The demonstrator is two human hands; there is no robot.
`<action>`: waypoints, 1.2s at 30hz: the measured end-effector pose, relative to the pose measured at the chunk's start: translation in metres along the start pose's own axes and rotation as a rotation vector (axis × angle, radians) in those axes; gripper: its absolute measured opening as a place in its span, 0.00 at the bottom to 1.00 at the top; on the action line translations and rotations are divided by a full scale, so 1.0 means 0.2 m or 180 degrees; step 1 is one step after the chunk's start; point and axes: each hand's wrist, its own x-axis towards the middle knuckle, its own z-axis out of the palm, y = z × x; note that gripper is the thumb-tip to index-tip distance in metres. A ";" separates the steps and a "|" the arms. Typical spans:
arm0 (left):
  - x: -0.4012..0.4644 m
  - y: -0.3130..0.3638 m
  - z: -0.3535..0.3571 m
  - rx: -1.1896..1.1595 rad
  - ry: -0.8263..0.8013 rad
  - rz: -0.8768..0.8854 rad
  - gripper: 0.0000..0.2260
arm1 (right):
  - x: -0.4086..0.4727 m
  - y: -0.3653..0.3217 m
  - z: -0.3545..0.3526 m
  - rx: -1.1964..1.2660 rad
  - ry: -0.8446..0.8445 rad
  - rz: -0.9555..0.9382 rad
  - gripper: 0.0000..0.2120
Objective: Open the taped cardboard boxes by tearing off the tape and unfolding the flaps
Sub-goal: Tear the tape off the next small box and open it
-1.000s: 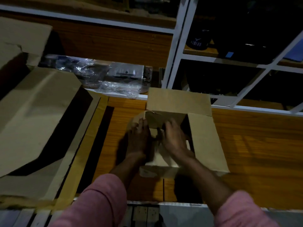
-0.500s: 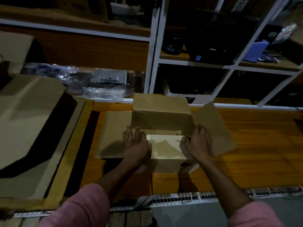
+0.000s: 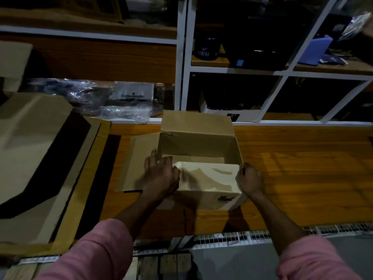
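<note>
Folded down since, right flap hides under curled right hand [image 3: 249, 179]; left hand [image 3: 160, 174] presses spread beside large carton [image 3: 34, 154].

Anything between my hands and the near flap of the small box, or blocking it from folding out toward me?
Nothing visible. The left hand and right hand sit at either end of the near flap of the small box. The wooden table in front of the box shows nothing in the flap's way.
</note>
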 end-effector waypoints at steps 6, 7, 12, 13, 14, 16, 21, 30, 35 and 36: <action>0.10 0.00 0.00 0.0108 -0.0243 0.0136 0.30 | 0.01 -0.03 0.02 -0.0094 0.0219 -0.0115 0.07; 0.13 0.01 -0.01 0.0158 -0.0301 0.0178 0.31 | 0.02 -0.04 0.02 -0.0136 0.0220 -0.0077 0.07; 0.27 0.09 -0.16 0.0090 -0.0551 -0.0107 0.20 | 0.03 -0.09 -0.04 -0.0563 0.0718 -0.0575 0.11; 0.29 0.11 -0.20 0.0090 -0.0413 -0.0131 0.17 | 0.03 -0.13 -0.08 -0.0555 0.0844 -0.0734 0.10; 0.29 0.14 -0.24 0.0138 -0.0182 -0.0096 0.16 | 0.03 -0.17 -0.11 -0.0485 0.0918 -0.0924 0.09; 0.28 0.19 -0.32 0.0168 0.0258 0.0043 0.13 | 0.03 -0.27 -0.21 -0.0358 0.1082 -0.1249 0.08; 0.26 0.28 -0.46 -0.0348 -0.0473 0.0290 0.07 | -0.02 -0.54 -0.50 0.0013 -0.0280 -0.1026 0.12; -0.07 0.25 -0.27 -0.0267 -0.2094 0.0303 0.22 | -0.26 -0.44 -0.33 -0.0361 -0.2709 -0.0821 0.15; -0.16 0.12 -0.14 0.0093 -0.1593 0.0511 0.15 | -0.42 -0.35 -0.17 -0.0288 -0.2043 -0.0936 0.12; -0.18 0.11 -0.13 0.0179 -0.1399 0.0577 0.13 | -0.44 -0.35 -0.15 -0.0384 -0.1863 -0.0938 0.11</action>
